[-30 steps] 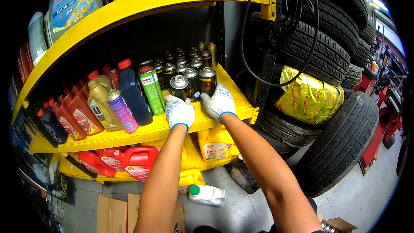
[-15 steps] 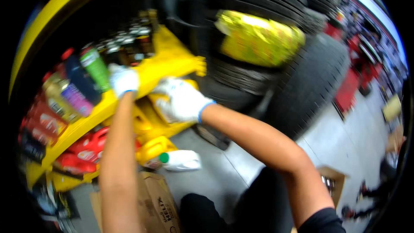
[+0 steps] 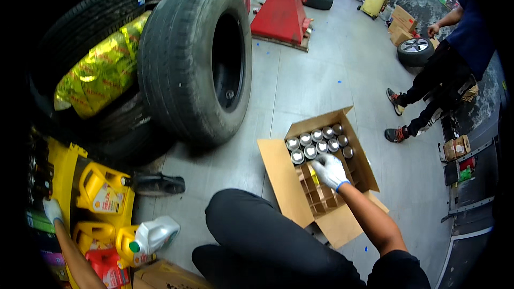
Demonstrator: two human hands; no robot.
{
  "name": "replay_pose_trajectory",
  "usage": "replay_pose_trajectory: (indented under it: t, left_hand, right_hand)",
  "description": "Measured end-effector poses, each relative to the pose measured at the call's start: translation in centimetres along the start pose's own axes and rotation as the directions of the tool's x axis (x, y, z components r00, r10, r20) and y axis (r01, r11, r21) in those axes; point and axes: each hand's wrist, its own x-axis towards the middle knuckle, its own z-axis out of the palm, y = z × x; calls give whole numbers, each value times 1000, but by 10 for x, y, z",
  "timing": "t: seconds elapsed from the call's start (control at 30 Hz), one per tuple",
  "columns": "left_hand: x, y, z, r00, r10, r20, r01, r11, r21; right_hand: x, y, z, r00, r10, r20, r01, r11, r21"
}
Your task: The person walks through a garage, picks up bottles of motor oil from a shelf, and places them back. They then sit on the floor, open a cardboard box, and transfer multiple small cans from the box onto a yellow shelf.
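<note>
My right hand, in a white glove with a blue cuff, is over an open cardboard box on the floor. Its fingers are slightly bent and apart, beside the cans, and I see nothing held in them. Several silver-topped cans stand upright in the far part of the box. Cardboard dividers form unfilled cells nearer me, and something yellow shows in one cell. Far to the left, my gloved left hand lies on the edge of a yellow shelf, near a green bottle, fingers extended.
A large tyre stands beside stacked tyres and a yellow foil-wrapped bundle. Yellow jugs and a silver-grey jug are at lower left. A red lift base is ahead; another person stands at right near a wheel.
The view has swung right, bringing the box of cans into sight. My right hand has moved from the yellow shelf to above the box; my left hand stays at the shelf.
</note>
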Motion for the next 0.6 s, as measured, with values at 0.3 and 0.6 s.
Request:
replay_pose_trajectory:
  t: [0.3, 0.6]
  left_hand:
    - [-7, -1, -10, 998, -42, -50, 45, 996, 73]
    - [2, -39, 6, 996, -28, -88, 28, 1000, -1]
  right_hand:
    - [123, -193, 33, 879, -331, 343, 436, 849, -297]
    - [315, -263, 184, 921, -43, 387, 258, 812, -523]
